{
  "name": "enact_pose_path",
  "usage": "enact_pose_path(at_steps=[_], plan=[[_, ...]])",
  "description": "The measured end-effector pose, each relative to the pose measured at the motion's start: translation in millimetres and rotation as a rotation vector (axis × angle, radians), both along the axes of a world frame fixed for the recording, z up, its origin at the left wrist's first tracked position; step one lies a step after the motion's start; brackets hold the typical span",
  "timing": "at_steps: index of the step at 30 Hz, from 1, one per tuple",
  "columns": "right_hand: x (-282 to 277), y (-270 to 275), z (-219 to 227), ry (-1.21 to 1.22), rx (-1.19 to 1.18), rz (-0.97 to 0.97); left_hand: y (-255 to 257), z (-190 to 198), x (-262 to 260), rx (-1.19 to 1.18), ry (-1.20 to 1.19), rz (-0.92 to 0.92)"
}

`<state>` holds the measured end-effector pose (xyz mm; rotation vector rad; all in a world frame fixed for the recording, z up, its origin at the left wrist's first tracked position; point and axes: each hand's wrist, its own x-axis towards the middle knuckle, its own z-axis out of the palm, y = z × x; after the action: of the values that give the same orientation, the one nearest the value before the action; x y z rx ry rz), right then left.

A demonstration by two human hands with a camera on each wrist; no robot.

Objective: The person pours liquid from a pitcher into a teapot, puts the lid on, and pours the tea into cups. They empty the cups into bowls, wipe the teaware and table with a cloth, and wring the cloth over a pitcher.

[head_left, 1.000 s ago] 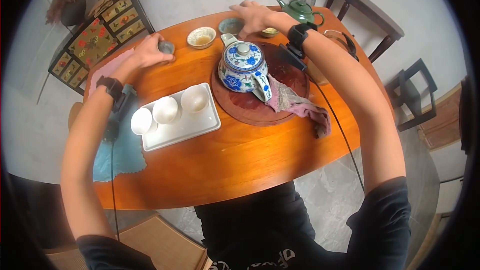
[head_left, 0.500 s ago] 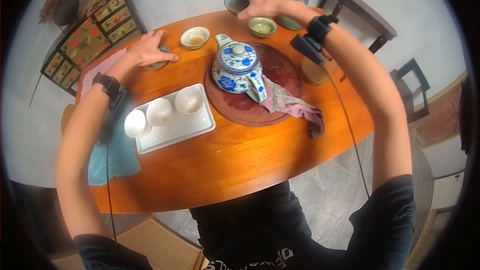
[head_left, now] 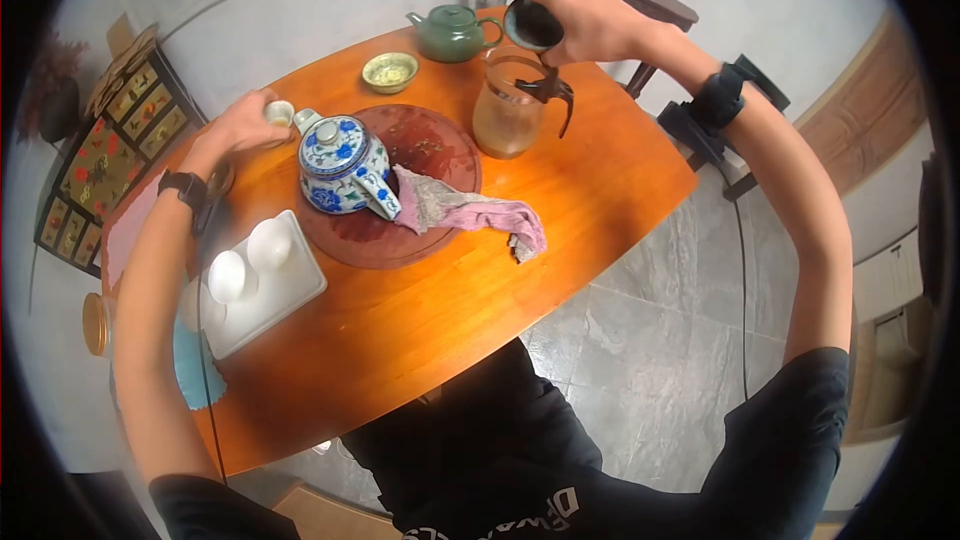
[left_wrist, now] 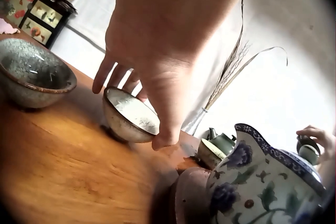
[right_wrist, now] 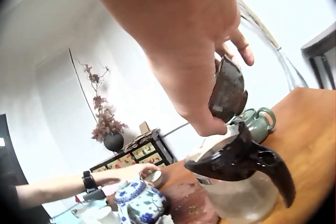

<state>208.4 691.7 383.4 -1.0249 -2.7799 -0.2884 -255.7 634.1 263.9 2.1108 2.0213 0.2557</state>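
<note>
Across the table (head_left: 420, 320), outstretched left hand (head_left: 238, 124) grips a bowl (left_wrist: 124, 123), raised right hand (head_left: 592, 16) a tilted cup (head_left: 532, 24).

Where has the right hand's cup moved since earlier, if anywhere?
Yes: in the head view, the cup went from left of the green teapot to its right.

Black T-shirt (head_left: 640, 495), short sleeves: left sleeve (head_left: 215, 508) lower left of frame, right sleeve (head_left: 780, 415) lower right. White capital lettering (head_left: 565, 503) on shirt front, bottom centre, cut off by the frame edge; a D is readable. Black strap on each wrist: left strap (head_left: 186, 186), right strap (head_left: 720, 98), with boxy dark mount (head_left: 692, 132). Thin dark cables, left cable (head_left: 206, 370), right cable (head_left: 743, 290).
</note>
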Motion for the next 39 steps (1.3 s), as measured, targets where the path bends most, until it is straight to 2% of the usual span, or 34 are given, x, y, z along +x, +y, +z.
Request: enact_pose_path(at_steps=[2, 4, 7, 8, 10, 11, 12, 14, 15, 16, 18, 19, 21, 22, 24, 25, 26, 28, 29, 30, 32, 33, 35, 39], plan=[[2.9, -4.5, -7.2, -0.123, 0.191, 0.002, -0.2, 3.8, 0.5, 0.016, 0.056, 0.004], [0.6, -6.7, -11.1, -0.105, 0.229, 0.020, -1.1, 8.7, 2.7, 0.156, 0.101, 0.009], [-5.5, -9.5, -13.5, -0.239, 0.578, 0.151, 5.6, 29.8, 8.9, 0.140, 0.107, 0.001], [-7.9, -11.0, -14.3, -0.231, 0.577, 0.147, 8.1, 37.0, 12.3, 0.139, 0.115, -0.001], [-12.7, -17.2, -13.0, -0.377, 0.712, 0.204, 10.1, 53.3, 23.5, 0.209, 0.065, -0.056], [-11.1, -23.4, -14.7, -0.541, 0.928, 0.227, 11.4, 61.0, 29.5, 0.219, 0.071, -0.063], [-11.0, -22.3, -16.7, -0.533, 0.930, 0.228, 10.7, 70.5, 39.9, 0.219, 0.078, -0.059], [-11.2, -18.5, -22.6, -0.546, 1.066, 0.466, 10.4, 86.9, 61.9, 0.260, 0.062, -0.158], [-11.6, -25.4, -20.0, -0.648, 1.090, 0.427, 9.8, 92.2, 74.3, 0.287, 0.061, -0.185], [-12.1, -24.1, -22.7, -0.642, 1.092, 0.428, 10.1, 96.2, 87.3, 0.286, 0.066, -0.182], [-13.2, -20.4, -26.2, -0.599, 0.949, 0.440, 11.1, 105.6, 115.8, 0.272, -0.005, -0.302], [-12.5, -20.6, -23.0, -0.592, 0.953, 0.434, 8.8, 107.6, 131.4, 0.285, -0.016, -0.325], [-8.1, -18.7, -15.9, -0.331, 0.597, 0.211, 6.6, 114.8, 162.3, 0.275, 0.004, -0.365], [-6.3, -16.0, -13.9, -0.329, 0.597, 0.207, 6.6, 115.9, 175.5, 0.264, 0.014, -0.402], [-0.1, -9.6, -7.2, -0.012, 0.127, -0.153, 6.1, 116.5, 197.6, 0.264, -0.015, -0.407], [4.9, -7.7, -7.4, 0.097, 0.087, -0.194, 6.8, 116.1, 206.4, 0.251, -0.017, -0.410], [10.7, -4.6, -7.2, 0.102, 0.087, -0.197, 7.5, 115.6, 214.3, 0.237, -0.017, -0.412], [24.3, 1.8, -9.1, 0.433, -0.409, -0.235, 10.1, 115.3, 229.2, 0.230, -0.001, -0.438], [30.3, 3.4, -13.8, 0.501, -0.494, -0.228, 11.3, 115.1, 236.0, 0.226, 0.008, -0.462], [36.0, 1.7, -18.9, 0.507, -0.497, -0.229, 12.9, 114.7, 242.1, 0.223, 0.013, -0.465], [46.4, -2.0, -29.6, 0.713, -0.657, -0.205, 16.6, 114.9, 253.8, 0.276, 0.090, -0.531], [49.6, -4.4, -33.7, 0.719, -0.658, -0.205, 17.0, 116.9, 259.9, 0.274, 0.095, -0.533], [54.3, -8.8, -40.8, 0.759, -0.646, -0.220, 17.1, 122.3, 270.3, 0.286, 0.316, -0.592], [59.3, -9.1, -52.4, 0.823, -0.597, -0.247, 7.4, 131.2, 297.2, 0.255, 0.523, -0.617]])
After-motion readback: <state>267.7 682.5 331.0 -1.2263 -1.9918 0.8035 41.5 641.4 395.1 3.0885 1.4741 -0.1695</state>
